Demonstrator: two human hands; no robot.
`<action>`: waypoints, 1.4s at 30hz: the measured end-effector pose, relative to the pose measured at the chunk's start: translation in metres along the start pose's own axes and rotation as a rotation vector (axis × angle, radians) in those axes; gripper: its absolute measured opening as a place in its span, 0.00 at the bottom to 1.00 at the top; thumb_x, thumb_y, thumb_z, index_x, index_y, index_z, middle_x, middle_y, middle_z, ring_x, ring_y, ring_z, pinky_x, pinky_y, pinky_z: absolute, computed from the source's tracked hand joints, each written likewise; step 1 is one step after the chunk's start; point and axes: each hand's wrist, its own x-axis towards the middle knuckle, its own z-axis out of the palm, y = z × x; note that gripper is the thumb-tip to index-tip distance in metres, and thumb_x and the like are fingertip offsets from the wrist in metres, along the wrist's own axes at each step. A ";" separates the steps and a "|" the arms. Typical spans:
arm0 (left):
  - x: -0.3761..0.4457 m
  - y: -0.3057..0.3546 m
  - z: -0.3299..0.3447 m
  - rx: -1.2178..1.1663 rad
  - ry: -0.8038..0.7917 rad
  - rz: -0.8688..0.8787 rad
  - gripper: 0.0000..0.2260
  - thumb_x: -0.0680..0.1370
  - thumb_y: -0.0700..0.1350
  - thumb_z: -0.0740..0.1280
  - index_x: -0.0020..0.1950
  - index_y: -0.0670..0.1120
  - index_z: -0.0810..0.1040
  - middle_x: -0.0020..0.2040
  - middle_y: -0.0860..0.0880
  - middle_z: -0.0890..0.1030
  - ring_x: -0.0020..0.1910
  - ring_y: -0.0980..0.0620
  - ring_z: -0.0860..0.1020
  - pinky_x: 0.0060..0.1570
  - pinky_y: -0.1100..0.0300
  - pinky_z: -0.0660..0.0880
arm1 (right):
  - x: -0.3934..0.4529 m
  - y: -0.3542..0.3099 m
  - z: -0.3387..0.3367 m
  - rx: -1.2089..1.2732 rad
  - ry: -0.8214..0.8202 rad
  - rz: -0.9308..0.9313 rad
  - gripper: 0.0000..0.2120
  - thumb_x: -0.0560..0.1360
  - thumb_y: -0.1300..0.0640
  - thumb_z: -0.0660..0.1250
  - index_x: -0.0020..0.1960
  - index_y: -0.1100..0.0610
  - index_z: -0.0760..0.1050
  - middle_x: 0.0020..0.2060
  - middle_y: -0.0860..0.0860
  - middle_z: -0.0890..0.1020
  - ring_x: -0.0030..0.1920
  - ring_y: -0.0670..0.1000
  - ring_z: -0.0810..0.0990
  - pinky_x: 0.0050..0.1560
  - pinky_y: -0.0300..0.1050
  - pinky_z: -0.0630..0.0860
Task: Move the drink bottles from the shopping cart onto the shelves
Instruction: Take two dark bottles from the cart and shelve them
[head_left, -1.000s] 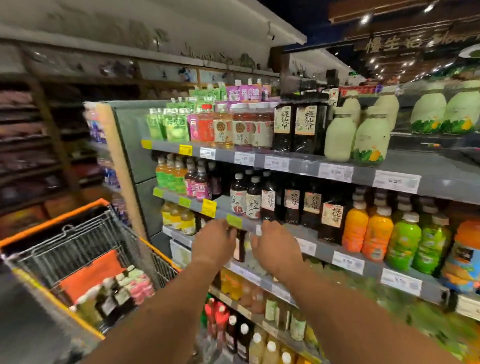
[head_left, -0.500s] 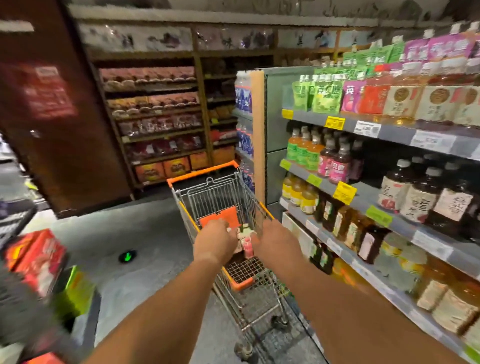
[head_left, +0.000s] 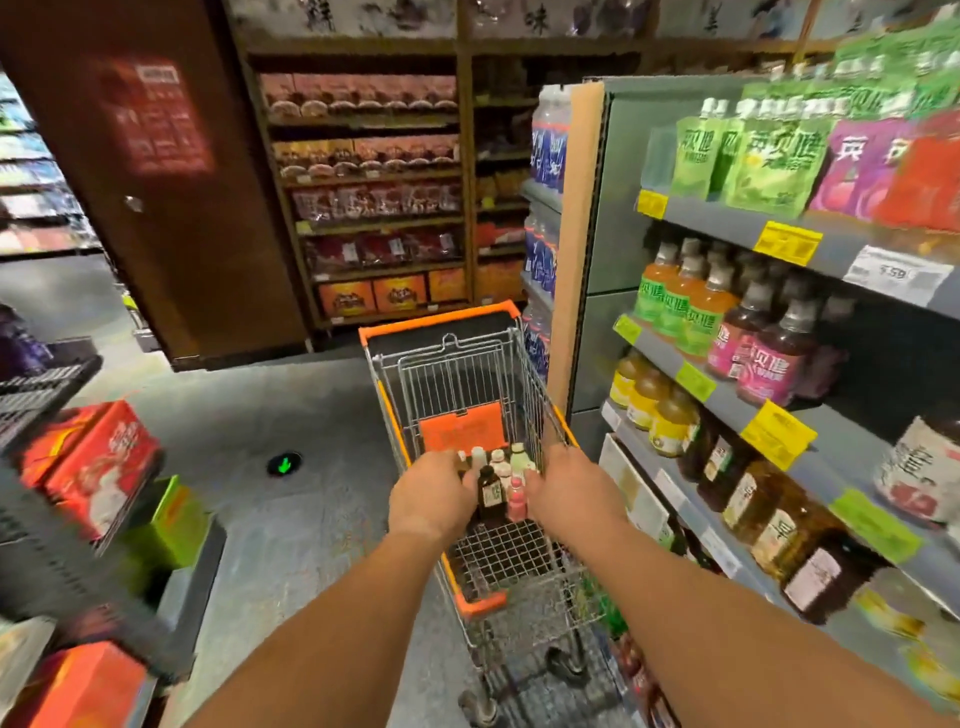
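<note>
Bottles (head_left: 493, 480) upright in cart (head_left: 447, 358) | left hand (head_left: 431, 496), right hand (head_left: 569, 491) flank them | grip: cannot tell

I see a wire shopping cart (head_left: 470, 374) with orange edges standing on the grey floor (head_left: 291, 415). Some drink bottles (head_left: 493, 480) stand in the cart, near its close end. I can pick out a dark one and a pink one. Just beside the cart, on my right, are grey shelves (head_left: 722, 410). The top shelf holds green and pink pouches (head_left: 769, 156). The next one down holds orange and pink bottles (head_left: 727, 322). Lower down stand yellow bottles (head_left: 649, 405) and brown bottles (head_left: 763, 514).
</note>
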 end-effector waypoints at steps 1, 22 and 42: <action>0.007 -0.001 0.006 -0.009 -0.013 -0.018 0.12 0.79 0.57 0.61 0.46 0.51 0.77 0.45 0.50 0.80 0.43 0.46 0.79 0.42 0.52 0.77 | 0.010 0.004 0.005 -0.013 -0.018 0.001 0.19 0.79 0.43 0.57 0.60 0.56 0.71 0.53 0.56 0.77 0.52 0.60 0.80 0.43 0.51 0.73; 0.213 -0.075 0.169 0.016 -0.262 -0.116 0.13 0.80 0.56 0.61 0.58 0.48 0.74 0.38 0.55 0.70 0.44 0.46 0.77 0.38 0.56 0.71 | 0.211 0.037 0.174 0.011 -0.283 0.057 0.17 0.80 0.47 0.57 0.59 0.58 0.72 0.54 0.57 0.76 0.50 0.58 0.81 0.45 0.50 0.78; 0.341 -0.185 0.449 -0.020 -0.391 -0.610 0.21 0.75 0.54 0.70 0.64 0.46 0.72 0.57 0.42 0.78 0.55 0.40 0.78 0.50 0.51 0.76 | 0.379 0.082 0.473 -0.074 -0.492 -0.007 0.20 0.77 0.48 0.61 0.64 0.59 0.66 0.58 0.56 0.73 0.50 0.55 0.78 0.39 0.45 0.68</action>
